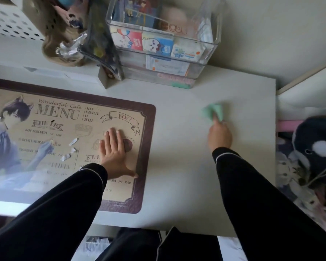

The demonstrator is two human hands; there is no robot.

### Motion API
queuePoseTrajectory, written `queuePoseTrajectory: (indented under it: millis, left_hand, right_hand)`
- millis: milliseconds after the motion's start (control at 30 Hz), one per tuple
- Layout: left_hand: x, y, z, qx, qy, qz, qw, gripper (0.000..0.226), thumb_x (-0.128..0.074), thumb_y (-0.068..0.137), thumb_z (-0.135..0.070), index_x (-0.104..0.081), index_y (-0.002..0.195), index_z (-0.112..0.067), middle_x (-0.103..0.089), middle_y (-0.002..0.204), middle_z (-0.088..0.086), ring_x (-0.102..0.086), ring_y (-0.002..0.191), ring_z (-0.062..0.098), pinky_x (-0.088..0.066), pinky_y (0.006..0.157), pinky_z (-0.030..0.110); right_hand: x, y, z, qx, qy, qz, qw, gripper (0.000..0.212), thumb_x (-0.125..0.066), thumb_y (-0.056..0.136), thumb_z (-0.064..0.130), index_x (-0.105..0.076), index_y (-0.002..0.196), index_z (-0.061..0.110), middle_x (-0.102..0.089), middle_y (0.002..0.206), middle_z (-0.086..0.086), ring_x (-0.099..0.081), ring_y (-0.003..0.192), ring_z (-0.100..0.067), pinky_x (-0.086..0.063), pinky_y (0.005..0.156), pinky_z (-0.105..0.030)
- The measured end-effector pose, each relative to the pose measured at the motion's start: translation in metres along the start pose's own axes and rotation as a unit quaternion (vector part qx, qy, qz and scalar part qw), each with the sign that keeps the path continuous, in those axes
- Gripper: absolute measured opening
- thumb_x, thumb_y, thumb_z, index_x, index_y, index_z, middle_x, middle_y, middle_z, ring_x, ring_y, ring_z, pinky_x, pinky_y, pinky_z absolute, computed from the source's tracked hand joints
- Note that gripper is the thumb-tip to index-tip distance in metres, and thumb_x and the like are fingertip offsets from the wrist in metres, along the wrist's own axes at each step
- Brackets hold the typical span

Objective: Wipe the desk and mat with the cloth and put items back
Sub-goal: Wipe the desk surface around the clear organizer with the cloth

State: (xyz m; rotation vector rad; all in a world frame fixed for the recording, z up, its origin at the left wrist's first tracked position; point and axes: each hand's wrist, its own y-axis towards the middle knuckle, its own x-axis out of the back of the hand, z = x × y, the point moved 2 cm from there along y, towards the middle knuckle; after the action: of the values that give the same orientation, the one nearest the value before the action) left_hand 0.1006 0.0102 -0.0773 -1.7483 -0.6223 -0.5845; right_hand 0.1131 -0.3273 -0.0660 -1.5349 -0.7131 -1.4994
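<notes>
On the desk top (177, 166): smooth, flat and pale grey-white, with a straight edge close to me.
Cloth (213, 112): small, soft and mint green, bunched up and blurry; it is on the bare desk at about 2 o'clock, well apart from the mat.
Right hand (219, 135): its fingers are curled round the near end of the cloth and grip it against the desk.
Left hand (114, 147): it lies flat on the mat with straight fingers and the thumb stuck out sideways; it holds nothing.
Mat (73, 129): thin and flat with round corners, tan in the middle with a dark brown-purple border; it lies at 9 o'clock.
Writing on the mat: "Wonderful Cafe" and a big "MENU"; the small lines are too blurry to read.
Paper bits (72, 149): little white crumpled scraps on the mat, just left of the left hand.
Clear box (211, 44): hard see-through plastic with straight sides, at 12 o'clock, full of small bright packets with cartoon pictures.
White box (6, 21): at 11 o'clock, dotted with round holes.
Plush toy (312, 144): dark and fluffy with a round white patch, at 3 o'clock, past the desk's edge.
Sleeves (64, 204): black, with a thin white line near each cuff.
Wall (271, 34): plain and pale, at 1 o'clock.
</notes>
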Motion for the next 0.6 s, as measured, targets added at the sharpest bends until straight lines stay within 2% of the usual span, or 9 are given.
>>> queuePoseTrajectory:
  millis: [67, 100, 200, 300, 400, 433, 467, 533, 600]
  left_hand:
    - [0.0, 0.001, 0.001, -0.001, -0.001, -0.003, 1.0, 0.172, -0.074, 0.032, -0.079, 0.053, 0.123, -0.009, 0.052, 0.134, 0.017, 0.053, 0.12, 0.031, 0.023, 0.104, 0.051]
    - [0.0, 0.001, 0.001, -0.001, -0.002, -0.004, 1.0, 0.172, -0.074, 0.032, -0.079, 0.054, 0.123, -0.009, 0.051, 0.134, 0.017, 0.052, 0.121, 0.031, 0.023, 0.104, 0.05]
    - [-0.002, 0.001, 0.0, -0.006, 0.002, -0.015, 1.0, 0.17, -0.075, 0.034, -0.078, 0.052, 0.124, -0.01, 0.048, 0.138, 0.019, 0.049, 0.123, 0.033, 0.024, 0.104, 0.05]
    - [-0.004, 0.001, 0.001, -0.009, -0.017, -0.031, 0.999, 0.159, -0.072, 0.048, -0.076, 0.043, 0.133, -0.007, 0.046, 0.14, 0.018, 0.048, 0.123, 0.029, 0.022, 0.109, 0.051]
    - [-0.007, 0.003, 0.003, -0.006, -0.016, -0.046, 0.999, 0.148, -0.063, 0.058, -0.08, 0.038, 0.137, -0.007, 0.047, 0.14, 0.016, 0.05, 0.123, 0.027, 0.022, 0.109, 0.049]
    - [-0.008, 0.004, 0.003, -0.007, -0.015, -0.049, 0.999, 0.147, -0.061, 0.058, -0.08, 0.039, 0.137, -0.007, 0.047, 0.141, 0.016, 0.05, 0.122, 0.027, 0.022, 0.109, 0.049]
    - [-0.009, 0.005, 0.003, -0.008, -0.013, -0.053, 0.998, 0.147, -0.061, 0.058, -0.081, 0.04, 0.136, -0.008, 0.047, 0.141, 0.015, 0.051, 0.122, 0.027, 0.022, 0.109, 0.049]
    - [-0.011, 0.005, 0.003, -0.007, -0.01, -0.067, 0.998, 0.147, -0.061, 0.058, -0.081, 0.04, 0.136, -0.008, 0.045, 0.143, 0.016, 0.048, 0.125, 0.027, 0.021, 0.109, 0.049]
    - [-0.013, 0.004, 0.001, -0.002, -0.011, -0.087, 0.996, 0.146, -0.063, 0.058, -0.08, 0.036, 0.139, -0.009, 0.04, 0.147, 0.016, 0.043, 0.131, 0.026, 0.02, 0.109, 0.047]
  right_hand:
    - [-0.007, -0.006, -0.002, -0.136, 0.052, -0.02, 0.989, 0.054, -0.038, 0.093, 0.004, -0.04, 0.144, 0.022, -0.06, 0.109, -0.018, -0.06, 0.096, -0.037, -0.046, 0.072, -0.042]
    - [-0.013, -0.019, 0.011, -0.124, 0.037, -0.017, 0.991, 0.055, -0.037, 0.092, 0.004, -0.041, 0.143, 0.023, -0.061, 0.106, -0.016, -0.061, 0.093, -0.035, -0.046, 0.07, -0.04]
    - [-0.034, -0.093, 0.061, 0.104, -0.043, -0.008, 0.994, 0.051, -0.047, 0.082, 0.01, -0.061, 0.126, 0.03, -0.067, 0.095, -0.001, -0.063, 0.072, -0.024, -0.046, 0.06, -0.032]
    - [-0.048, -0.182, 0.072, 0.353, -0.072, 0.116, 0.926, 0.05, -0.039, 0.072, 0.015, -0.07, 0.11, 0.025, -0.069, 0.098, 0.001, -0.062, 0.074, -0.022, -0.049, 0.064, -0.031]
    - [-0.033, -0.186, 0.033, 0.514, -0.056, 0.068, 0.853, 0.04, -0.041, 0.074, 0.012, -0.074, 0.095, 0.019, -0.07, 0.09, -0.003, -0.063, 0.07, -0.024, -0.052, 0.064, -0.029]
    - [-0.025, -0.17, 0.016, 0.505, -0.053, 0.046, 0.86, 0.03, -0.049, 0.072, 0.01, -0.074, 0.087, 0.017, -0.071, 0.086, -0.006, -0.065, 0.069, -0.026, -0.054, 0.063, -0.03]
    - [-0.017, -0.147, -0.004, 0.441, -0.039, 0.044, 0.896, 0.025, -0.057, 0.071, 0.004, -0.074, 0.086, 0.014, -0.071, 0.084, -0.011, -0.067, 0.07, -0.029, -0.055, 0.062, -0.033]
    - [-0.004, -0.1, -0.047, 0.204, -0.043, 0.072, 0.975, 0.036, -0.053, 0.085, 0.0, -0.066, 0.117, 0.013, -0.066, 0.095, -0.019, -0.066, 0.084, -0.037, -0.053, 0.07, -0.04]
    - [0.006, -0.074, -0.089, -0.075, 0.024, 0.073, 0.994, 0.053, -0.041, 0.094, 0.007, -0.038, 0.145, 0.021, -0.058, 0.112, -0.021, -0.06, 0.099, -0.039, -0.048, 0.08, -0.044]
